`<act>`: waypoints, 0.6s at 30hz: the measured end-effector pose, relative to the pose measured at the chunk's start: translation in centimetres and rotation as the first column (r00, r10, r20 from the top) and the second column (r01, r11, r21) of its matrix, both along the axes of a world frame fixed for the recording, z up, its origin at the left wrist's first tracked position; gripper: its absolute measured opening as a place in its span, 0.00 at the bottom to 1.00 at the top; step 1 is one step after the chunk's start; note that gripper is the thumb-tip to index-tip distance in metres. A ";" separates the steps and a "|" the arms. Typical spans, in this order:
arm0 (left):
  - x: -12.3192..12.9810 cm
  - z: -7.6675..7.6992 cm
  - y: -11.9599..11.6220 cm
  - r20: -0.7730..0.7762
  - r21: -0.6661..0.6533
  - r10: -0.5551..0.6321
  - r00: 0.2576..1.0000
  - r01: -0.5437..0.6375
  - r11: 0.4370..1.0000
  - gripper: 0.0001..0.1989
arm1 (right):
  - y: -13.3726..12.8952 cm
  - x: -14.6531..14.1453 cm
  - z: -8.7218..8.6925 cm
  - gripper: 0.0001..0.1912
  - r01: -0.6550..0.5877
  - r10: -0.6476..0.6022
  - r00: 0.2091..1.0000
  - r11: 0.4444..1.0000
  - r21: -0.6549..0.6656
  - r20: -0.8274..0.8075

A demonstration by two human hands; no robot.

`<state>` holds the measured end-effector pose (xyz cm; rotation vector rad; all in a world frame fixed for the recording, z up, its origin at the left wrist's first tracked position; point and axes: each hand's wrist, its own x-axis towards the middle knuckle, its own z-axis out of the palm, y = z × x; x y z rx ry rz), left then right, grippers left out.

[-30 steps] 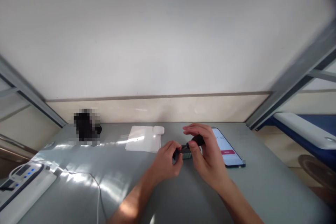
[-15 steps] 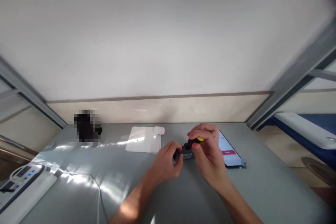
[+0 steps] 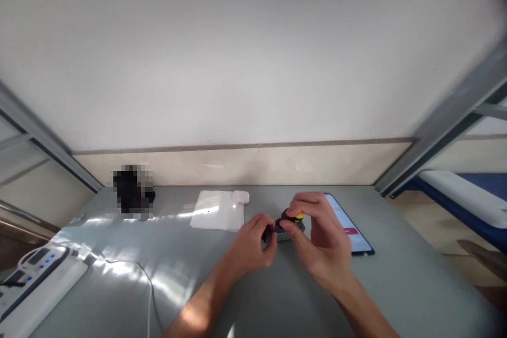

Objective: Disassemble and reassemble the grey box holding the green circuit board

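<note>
Handle [image 3: 292, 216] shifted left, hands [image 3: 328, 256] pinching it and block [image 3: 283, 237]

Grey table [image 3: 396, 280] with paper [image 3: 217, 211], phone [image 3: 353, 223]

I can't make out any words or numbers from here; the marks on the lit phone [image 3: 359, 243] are too small.

My right fingers [image 3: 311, 199] partly cover the black-and-yellow handle [image 3: 293, 215] they grip; my left fingers [image 3: 259, 222] hide one end of the dark block [image 3: 284, 236] they pinch. Right of my right fingers, the smartphone [image 3: 356, 240] is half hidden. Far left of my left ones, pixels blur a black object [image 3: 132, 193]; the edge crops a power strip [image 3: 43, 282].
</note>
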<state>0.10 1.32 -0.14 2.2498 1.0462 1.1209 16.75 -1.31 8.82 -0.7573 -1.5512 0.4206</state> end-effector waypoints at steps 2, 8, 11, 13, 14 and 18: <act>0.0 -0.1 0.0 0.004 0.006 0.011 1.000 -0.011 1.000 0.07 | 0.1 0.2 0.0 0.15 -0.055 0.055 0.998 0.998 -0.008 0.039; 0.0 0.0 0.0 0.001 0.001 -0.005 1.000 0.005 1.000 0.08 | 0.2 0.1 0.0 0.09 -0.037 0.037 0.999 0.999 -0.021 0.009; 0.0 0.1 0.0 0.017 -0.005 -0.011 1.000 0.011 1.000 0.08 | 0.2 0.0 0.0 0.08 0.123 -0.123 0.992 0.991 0.042 -0.019; 0.1 0.2 0.0 0.026 -0.006 -0.006 1.000 0.006 1.000 0.08 | 0.1 0.3 0.0 0.13 0.085 -0.086 0.996 0.995 0.043 0.022; 0.1 0.3 0.0 0.026 -0.007 -0.004 1.000 0.004 1.000 0.07 | 0.1 0.6 0.0 0.16 0.039 -0.040 0.998 0.999 0.026 0.048; 0.2 0.3 0.0 0.015 0.001 0.007 1.000 -0.007 1.000 0.07 | 0.0 0.7 0.0 0.17 -0.018 0.016 0.995 1.000 0.017 0.097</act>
